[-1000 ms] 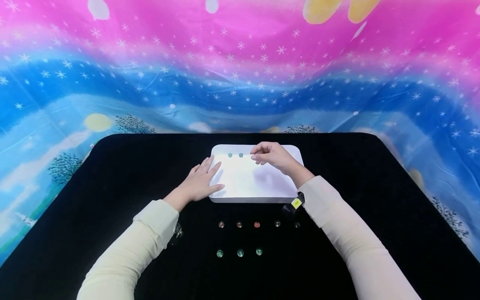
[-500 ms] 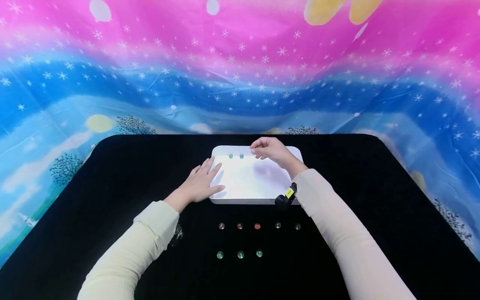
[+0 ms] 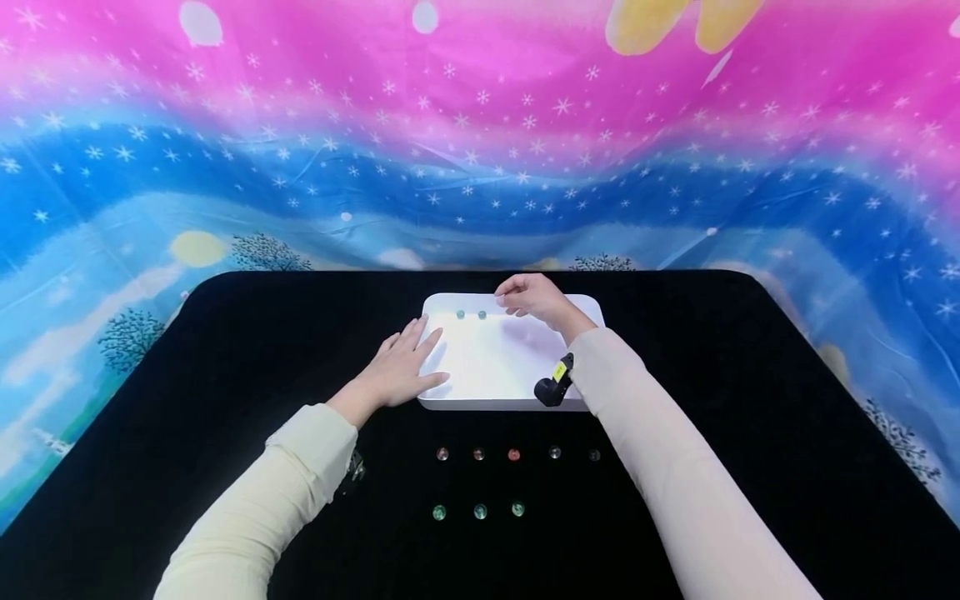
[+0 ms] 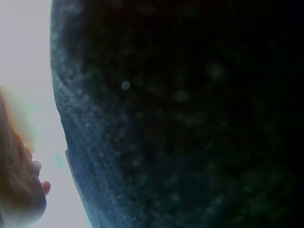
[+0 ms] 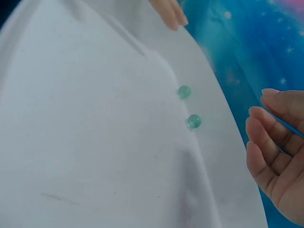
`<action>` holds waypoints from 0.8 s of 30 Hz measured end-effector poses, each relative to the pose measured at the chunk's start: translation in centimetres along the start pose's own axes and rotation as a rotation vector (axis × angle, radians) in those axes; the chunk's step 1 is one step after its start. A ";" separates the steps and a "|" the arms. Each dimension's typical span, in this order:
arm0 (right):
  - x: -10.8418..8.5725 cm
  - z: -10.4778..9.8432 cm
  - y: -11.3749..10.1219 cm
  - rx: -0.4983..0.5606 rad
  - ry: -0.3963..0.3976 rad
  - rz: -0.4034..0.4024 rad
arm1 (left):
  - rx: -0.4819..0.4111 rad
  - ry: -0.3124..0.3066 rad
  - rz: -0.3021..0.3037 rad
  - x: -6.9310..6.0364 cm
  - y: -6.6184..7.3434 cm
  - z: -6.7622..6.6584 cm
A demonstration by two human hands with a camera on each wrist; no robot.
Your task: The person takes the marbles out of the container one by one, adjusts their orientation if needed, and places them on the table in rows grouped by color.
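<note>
A white tray [image 3: 480,367] lies on the black-covered table, with two green glass marbles [image 5: 184,92] [image 5: 194,121] resting along its far wall. My left hand [image 3: 393,371] spreads its fingers on the tray's left rim; its fingertips [image 5: 171,16] also show in the right wrist view. Over the far rim, right of both marbles, hovers my right hand [image 3: 536,300]. Its fingers [image 5: 261,135] bend loosely, thumb close to index, and I see nothing held between them. The left wrist view is mostly dark and blurred, with part of a hand [image 4: 21,190] at lower left.
On the black cloth [image 3: 337,533] in front of the tray lie two rows of glass marbles. The farther row has reddish [image 3: 513,454] and clear ones [image 3: 555,452]; the nearer row has three green ones [image 3: 480,511]. A patterned backdrop [image 3: 480,150] hangs behind the table.
My right hand has risen slightly and shifted a little left above the tray's far rim, its wrist camera swinging left over the near edge. The left hand and the marbles stay put.
</note>
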State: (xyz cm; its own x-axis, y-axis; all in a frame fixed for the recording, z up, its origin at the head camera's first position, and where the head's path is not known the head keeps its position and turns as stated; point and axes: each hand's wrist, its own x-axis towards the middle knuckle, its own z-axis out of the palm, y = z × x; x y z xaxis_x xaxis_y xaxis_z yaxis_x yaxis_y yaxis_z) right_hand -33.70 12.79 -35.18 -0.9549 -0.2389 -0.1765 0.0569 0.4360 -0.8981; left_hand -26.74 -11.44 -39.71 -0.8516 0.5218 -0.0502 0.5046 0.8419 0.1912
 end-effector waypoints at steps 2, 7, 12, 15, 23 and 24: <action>0.3 0.1 0.2 -0.012 0.005 0.010 | -0.001 0.000 0.000 0.0 0.0 0.0; 0.9 0.3 0.5 -0.031 0.025 0.036 | 0.003 -0.002 -0.003 0.0 0.0 -0.1; 1.4 0.5 0.8 -0.046 0.025 0.048 | 0.000 -0.005 -0.008 -0.1 0.1 -0.3; 1.6 0.6 1.1 -0.062 0.015 0.053 | -0.006 -0.017 -0.017 -0.1 0.1 -0.3; 1.8 1.2 1.5 -0.087 -0.038 0.062 | -0.012 -0.014 -0.016 0.0 0.0 -0.1; 1.8 1.2 1.4 -0.088 -0.045 0.067 | -0.014 -0.015 -0.017 0.0 0.0 -0.1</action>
State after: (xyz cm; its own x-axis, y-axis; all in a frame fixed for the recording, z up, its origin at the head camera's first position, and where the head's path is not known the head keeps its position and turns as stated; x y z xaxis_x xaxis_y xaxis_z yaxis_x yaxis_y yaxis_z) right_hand -35.02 11.91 -37.30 -0.9357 -0.2441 -0.2547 0.0927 0.5265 -0.8451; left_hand -26.78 -11.43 -39.62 -0.8577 0.5095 -0.0686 0.4878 0.8488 0.2039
